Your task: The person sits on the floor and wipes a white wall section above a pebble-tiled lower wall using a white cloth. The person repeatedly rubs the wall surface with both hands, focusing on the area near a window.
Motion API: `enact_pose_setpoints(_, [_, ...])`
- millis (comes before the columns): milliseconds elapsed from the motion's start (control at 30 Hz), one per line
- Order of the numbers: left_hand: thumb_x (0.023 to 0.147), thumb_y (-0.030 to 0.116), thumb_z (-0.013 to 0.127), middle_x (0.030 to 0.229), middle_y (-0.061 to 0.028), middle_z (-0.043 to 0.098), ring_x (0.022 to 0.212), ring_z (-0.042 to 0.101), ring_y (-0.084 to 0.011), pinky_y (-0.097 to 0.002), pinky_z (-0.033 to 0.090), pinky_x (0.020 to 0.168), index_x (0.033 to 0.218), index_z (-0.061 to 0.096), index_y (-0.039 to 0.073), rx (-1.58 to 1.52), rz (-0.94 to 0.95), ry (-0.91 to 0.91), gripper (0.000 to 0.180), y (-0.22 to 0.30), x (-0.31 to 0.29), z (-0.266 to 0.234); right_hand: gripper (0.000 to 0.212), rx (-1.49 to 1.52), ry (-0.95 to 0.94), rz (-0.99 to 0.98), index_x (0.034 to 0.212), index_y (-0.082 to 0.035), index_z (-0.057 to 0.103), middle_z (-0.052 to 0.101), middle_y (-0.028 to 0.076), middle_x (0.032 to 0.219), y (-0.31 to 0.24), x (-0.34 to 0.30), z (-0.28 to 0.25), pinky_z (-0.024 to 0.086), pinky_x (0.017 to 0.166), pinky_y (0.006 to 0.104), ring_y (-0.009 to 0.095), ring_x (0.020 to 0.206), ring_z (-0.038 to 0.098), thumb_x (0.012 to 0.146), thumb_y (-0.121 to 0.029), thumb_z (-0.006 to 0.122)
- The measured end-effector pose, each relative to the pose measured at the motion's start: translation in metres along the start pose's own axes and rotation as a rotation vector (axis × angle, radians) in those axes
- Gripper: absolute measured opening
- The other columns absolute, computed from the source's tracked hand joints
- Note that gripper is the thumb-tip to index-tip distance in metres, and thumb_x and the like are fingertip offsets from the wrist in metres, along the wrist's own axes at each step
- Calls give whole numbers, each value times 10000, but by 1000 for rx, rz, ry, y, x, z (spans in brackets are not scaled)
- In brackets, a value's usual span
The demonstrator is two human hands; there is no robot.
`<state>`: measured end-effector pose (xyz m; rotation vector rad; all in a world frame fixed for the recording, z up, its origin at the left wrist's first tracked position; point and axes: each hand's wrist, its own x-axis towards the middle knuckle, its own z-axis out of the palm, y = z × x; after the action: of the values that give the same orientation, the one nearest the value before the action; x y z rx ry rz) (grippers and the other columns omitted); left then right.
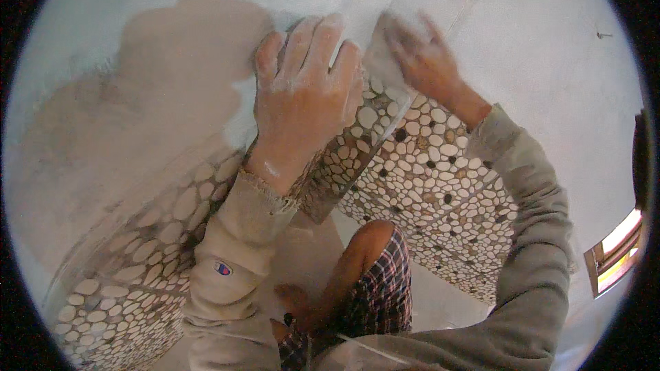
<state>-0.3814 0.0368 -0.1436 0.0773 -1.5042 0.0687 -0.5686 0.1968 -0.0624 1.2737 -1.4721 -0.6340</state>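
Observation:
My left hand (302,93), dusted with pale powder, lies over a pebble-patterned tile (349,154) at the wall corner. Its fingers are stretched out and slightly apart, tips toward the pale wall above. The tile has a light, straight right edge and stands tilted in this view; my hand and sleeve hide its left part. To the right, my right hand (425,62) is by the wall just above the tiled band. Motion smears its fingers, so whether they hold anything is unclear. A shadow falls beside it.
Pebble tiles cover the lower right wall (440,185) and lower left wall (120,316). Above them the walls (543,48) are pale and plain. A small nail (603,35) sticks out at right. My bent knee in plaid shorts (385,282) is below, and a bright opening (615,254) shows far right.

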Motion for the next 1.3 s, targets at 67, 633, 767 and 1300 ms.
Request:
enact_pose_setpoints(67, [765, 239, 621, 1084, -15, 582, 1053, 542, -197, -432, 343, 932, 831, 594, 143, 7, 9, -6, 120, -3, 1, -2, 515, -222, -27, -112, 1292, -201, 537, 503, 28, 1377, 34, 6, -7, 228, 1112, 568, 175, 1308, 415, 784, -126, 575])
enact_pose_setpoints(633, [782, 226, 605, 964, -21, 566, 994, 549, -194, -419, 354, 907, 785, 577, 136, -45, 59, 22, 94, 4, 2, 8, 514, -240, -132, 81, 1323, -171, 507, 509, 43, 1367, 49, 1, 14, 259, 1128, 502, 175, 1295, 433, 814, -133, 563])
enact_pose_setpoints(767, [781, 227, 604, 959, -16, 564, 989, 548, -191, -416, 352, 904, 791, 581, 139, -25, 81, 14, 91, -5, -2, 8, 481, -82, 10, -189, 1326, -194, 504, 525, 30, 1337, 34, -18, 17, 317, 1097, 474, 235, 1260, 460, 849, -137, 524])
enact_pose_setpoints(1300, [776, 233, 621, 938, -1, 572, 984, 539, -181, -427, 353, 894, 812, 600, 142, -57, 137, -12, 101, -7, -4, 18, 474, -268, 63, 346, 1261, -200, 543, 551, -5, 1324, 63, -31, -9, 344, 1004, 488, 183, 1246, 497, 819, -29, 519])
